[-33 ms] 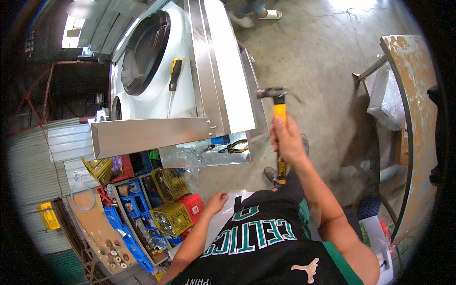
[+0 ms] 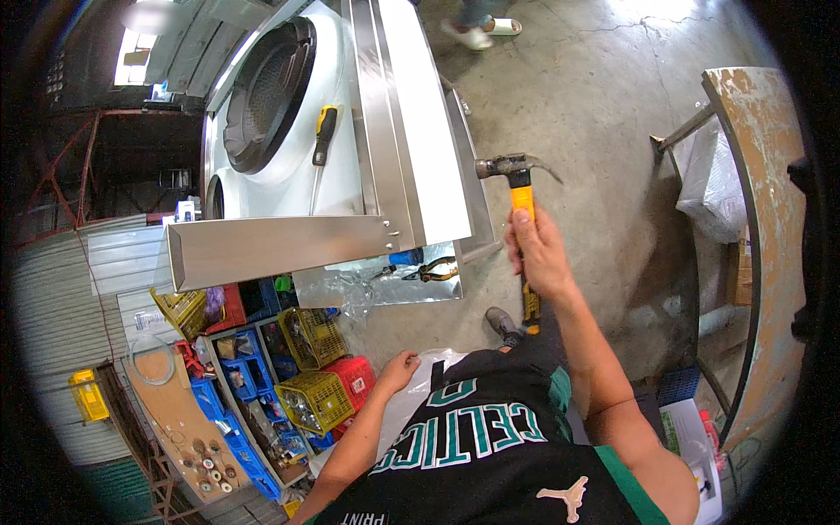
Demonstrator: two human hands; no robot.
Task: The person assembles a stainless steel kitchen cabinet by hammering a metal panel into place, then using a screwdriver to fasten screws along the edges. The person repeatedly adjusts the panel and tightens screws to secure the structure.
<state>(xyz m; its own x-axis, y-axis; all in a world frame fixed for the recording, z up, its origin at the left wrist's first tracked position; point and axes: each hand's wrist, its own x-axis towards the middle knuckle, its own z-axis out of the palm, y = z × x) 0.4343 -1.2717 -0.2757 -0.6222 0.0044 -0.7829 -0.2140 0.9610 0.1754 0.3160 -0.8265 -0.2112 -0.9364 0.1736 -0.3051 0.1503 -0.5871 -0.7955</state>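
Observation:
My right hand (image 2: 540,254) is wrapped round the yellow and black handle of a claw hammer (image 2: 521,197). The hammer stands head up, its striking face turned left and its claw right, off the corner of a steel-edged panel. My left hand (image 2: 401,373) hangs low by my hip with its fingers curled, next to clear plastic sheeting (image 2: 437,359); what they hold, if anything, is hidden. A long metal strip (image 2: 280,249) crosses in front, meeting an upright steel frame edge (image 2: 385,114) near two small fasteners. A screwdriver (image 2: 325,136) with a yellow-black handle lies on the white appliance front.
A round dark door (image 2: 271,96) sits in the white machine. Pliers (image 2: 433,269) lie on a shiny sheet below the strip. Yellow baskets (image 2: 306,402), a red crate (image 2: 353,381) and blue bins stand at lower left. A worn bench (image 2: 759,245) is right; another person's shoe (image 2: 472,37) shows beyond.
My right hand and the hammer have shifted slightly right, and the hammer's head has risen a little. The other person's shoe has moved right. My left hand stays put.

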